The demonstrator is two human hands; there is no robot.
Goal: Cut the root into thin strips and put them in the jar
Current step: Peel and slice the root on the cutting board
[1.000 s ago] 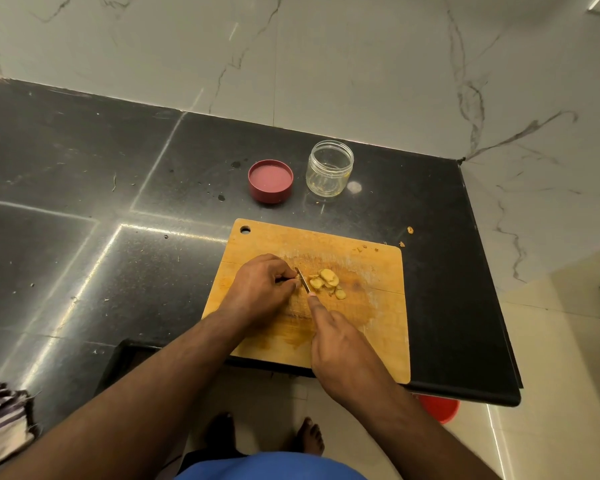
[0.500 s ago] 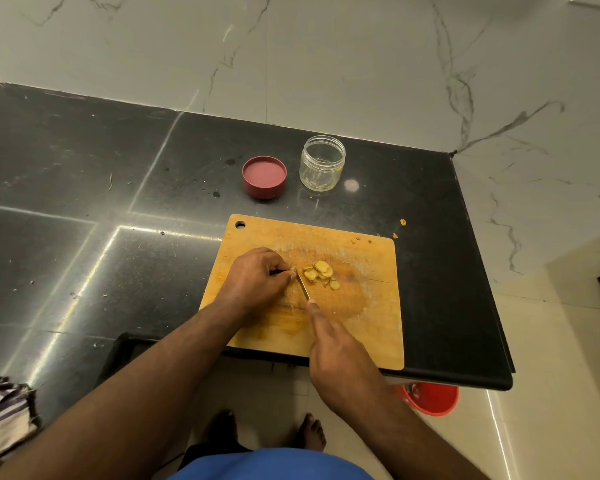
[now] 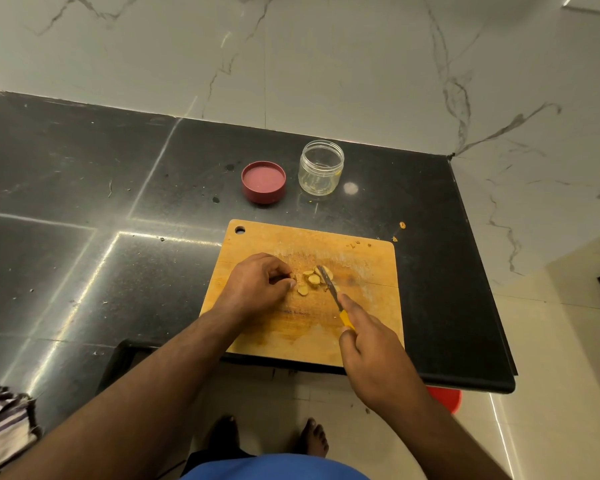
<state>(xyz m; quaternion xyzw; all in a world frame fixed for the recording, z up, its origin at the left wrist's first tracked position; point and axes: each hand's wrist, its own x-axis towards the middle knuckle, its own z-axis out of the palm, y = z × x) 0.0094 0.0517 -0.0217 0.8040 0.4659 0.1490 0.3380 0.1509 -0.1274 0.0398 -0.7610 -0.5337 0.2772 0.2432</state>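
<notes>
Right hand [image 3: 368,344] gripping knife [image 3: 329,289] over root slices [image 3: 312,278]; left hand [image 3: 257,289] curled, pinching a root piece.

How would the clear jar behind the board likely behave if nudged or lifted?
The jar looks empty and squat, so probably light and apt to slide rather than tip. Its smooth clear wall may be slippery, and if glass, fragile on the stone counter.

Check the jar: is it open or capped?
Open. The jar stands upright with a bare mouth; its red lid lies beside it on the counter.
</notes>
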